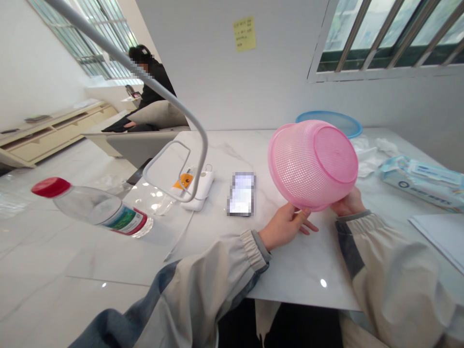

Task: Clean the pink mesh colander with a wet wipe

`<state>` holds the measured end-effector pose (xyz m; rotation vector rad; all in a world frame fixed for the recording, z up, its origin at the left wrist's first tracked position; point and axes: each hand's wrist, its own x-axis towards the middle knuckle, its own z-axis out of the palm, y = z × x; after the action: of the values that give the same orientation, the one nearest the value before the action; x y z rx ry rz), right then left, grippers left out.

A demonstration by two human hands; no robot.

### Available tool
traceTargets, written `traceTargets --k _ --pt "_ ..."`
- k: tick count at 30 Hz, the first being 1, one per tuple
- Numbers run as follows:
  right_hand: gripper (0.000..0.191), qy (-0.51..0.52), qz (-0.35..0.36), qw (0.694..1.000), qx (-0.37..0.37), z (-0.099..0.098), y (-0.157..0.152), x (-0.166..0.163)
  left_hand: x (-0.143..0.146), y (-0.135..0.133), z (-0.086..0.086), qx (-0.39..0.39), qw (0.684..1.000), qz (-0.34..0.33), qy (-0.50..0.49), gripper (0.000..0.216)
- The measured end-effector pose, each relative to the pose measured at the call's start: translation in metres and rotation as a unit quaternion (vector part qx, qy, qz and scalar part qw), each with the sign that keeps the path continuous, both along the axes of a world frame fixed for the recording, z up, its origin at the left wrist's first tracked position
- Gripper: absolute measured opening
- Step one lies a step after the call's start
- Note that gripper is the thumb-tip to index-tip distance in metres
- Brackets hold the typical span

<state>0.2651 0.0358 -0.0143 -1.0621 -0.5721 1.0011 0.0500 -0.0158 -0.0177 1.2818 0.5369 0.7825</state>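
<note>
Holding the pink basket (300,160) tipped over the white table (290,275), pinched at the rim (274,169) by the left hand (282,227) and gripped near the base (335,152) by the right hand (348,202), perhaps risking a drop toward the phone (242,194) through too light a fingertip hold.

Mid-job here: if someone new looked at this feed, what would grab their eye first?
Probably the bright pink mesh basket, tipped with its base partly facing the camera, right of centre above the white table. Next, likely the red-capped clear bottle at the left of the view, then the yellow note high on the wall, near the top centre.
</note>
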Motion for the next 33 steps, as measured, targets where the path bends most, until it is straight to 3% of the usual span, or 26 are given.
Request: traceTargets --k 6,13,19,23,33 --pt "0.026 -0.024 -0.024 0.999 0.018 -0.011 0.008 0.010 -0.001 0.001 0.001 0.024 0.999 -0.016 0.038 0.047" --pt "0.023 -0.010 -0.017 0.999 0.045 -0.021 0.014 0.022 -0.002 0.001 0.002 0.025 0.999 -0.017 0.039 0.049" --pt "0.015 0.010 -0.039 0.998 0.043 -0.020 0.015 0.021 0.000 0.001 -0.002 -0.010 0.999 -0.008 0.031 0.055" --pt "0.012 0.023 -0.041 0.998 0.052 -0.019 0.014 0.018 0.000 -0.001 -0.003 -0.046 0.997 -0.035 0.050 0.053" --pt "0.005 0.059 -0.072 0.996 0.016 -0.010 0.013 0.006 0.002 0.000 -0.004 -0.106 0.992 -0.041 0.057 0.032"
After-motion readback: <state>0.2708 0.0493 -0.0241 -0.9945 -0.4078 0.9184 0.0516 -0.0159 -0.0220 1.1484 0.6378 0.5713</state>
